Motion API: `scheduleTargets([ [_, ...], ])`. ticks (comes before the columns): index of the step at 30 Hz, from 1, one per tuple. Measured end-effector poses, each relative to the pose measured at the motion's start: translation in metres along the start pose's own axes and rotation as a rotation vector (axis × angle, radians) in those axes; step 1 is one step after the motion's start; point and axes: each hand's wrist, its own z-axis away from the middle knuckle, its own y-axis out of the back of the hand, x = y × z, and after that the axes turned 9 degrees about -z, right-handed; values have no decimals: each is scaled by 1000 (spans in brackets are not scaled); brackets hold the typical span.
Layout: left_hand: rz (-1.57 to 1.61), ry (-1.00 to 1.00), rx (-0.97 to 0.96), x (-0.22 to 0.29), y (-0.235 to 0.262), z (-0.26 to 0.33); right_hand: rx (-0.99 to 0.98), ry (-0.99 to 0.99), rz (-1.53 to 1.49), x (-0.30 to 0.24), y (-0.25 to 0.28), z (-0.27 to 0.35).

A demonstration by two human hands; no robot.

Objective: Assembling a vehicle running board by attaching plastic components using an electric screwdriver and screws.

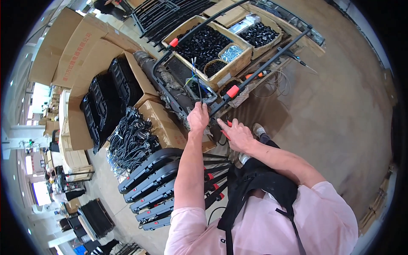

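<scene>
My left hand (199, 117) is closed around a black cable (201, 91) that stands up from the fist. Thin loose wires, one blue and one yellow-green, show near the cable's upper end. Just to the right, my right hand (239, 136) grips a red-handled hand tool (225, 134), its index finger stretched toward the left hand; the tool's working end is hidden. Both hands are at the near end of a black tubular frame (272, 60) with red clips (232, 91), which lies across the workbench.
Beyond the hands, a cardboard tray (241, 59) holds many small black parts and a tub of silvery screws (231, 53). Black moulded housings (112, 93) fill an open carton at left. Bundled black power cords (134, 136) and a row of black padded units (155, 187) lie nearer.
</scene>
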Motion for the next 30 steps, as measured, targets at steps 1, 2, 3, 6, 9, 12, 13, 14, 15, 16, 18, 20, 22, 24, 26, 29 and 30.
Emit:
scheduleTargets([
  [1, -24, 41, 7, 1, 0, -1, 4, -12, 4, -3, -4, 0],
  [2, -49, 86, 12, 2, -1, 0, 19, -27, 13, -7, -7, 1],
  [3, -48, 90, 38, 2, -3, 1, 33, -41, 22, -11, -10, 1],
  [6, -60, 127, 43, 2, -7, -3, 53, -85, 116, -24, -19, -3],
  [9, -61, 150, 42, 0, -10, -6, 27, -118, 198, -37, -24, -3],
  [12, -65, 166, 24, 2, -11, -9, 27, -150, 213, -40, -29, -6],
  [13, -64, 174, 25, 3, -11, -8, 22, -157, 215, -38, -29, -6],
  [14, -65, 184, 27, 3, -11, -8, 16, -147, 206, -37, -28, -7],
  [15, -72, 192, 32, 2, -11, -8, 10, -136, 196, -37, -28, -7],
  [16, -69, 193, 25, 3, -11, -9, 4, -141, 197, -38, -29, -8],
  [18, -34, 230, 37, 3, -12, -9, 44, -167, 164, -45, -33, -9],
  [20, -52, 204, 53, 3, -13, -8, 46, -161, 209, -45, -33, -7],
  [22, -67, 193, 86, 5, -13, -10, 50, -108, 185, -37, -30, -10],
  [24, -59, 206, 97, 6, -14, -15, 20, -117, 160, -34, -26, -16],
  [26, -47, 220, 72, 3, -15, -6, -32, -191, 28, -36, -27, -14],
  [29, -26, 251, 70, -2, -16, -12, -27, -207, -178, -19, -18, -19],
  [30, -11, 276, 55, -1, -16, -13, -30, -211, -177, -5, -16, -21],
])
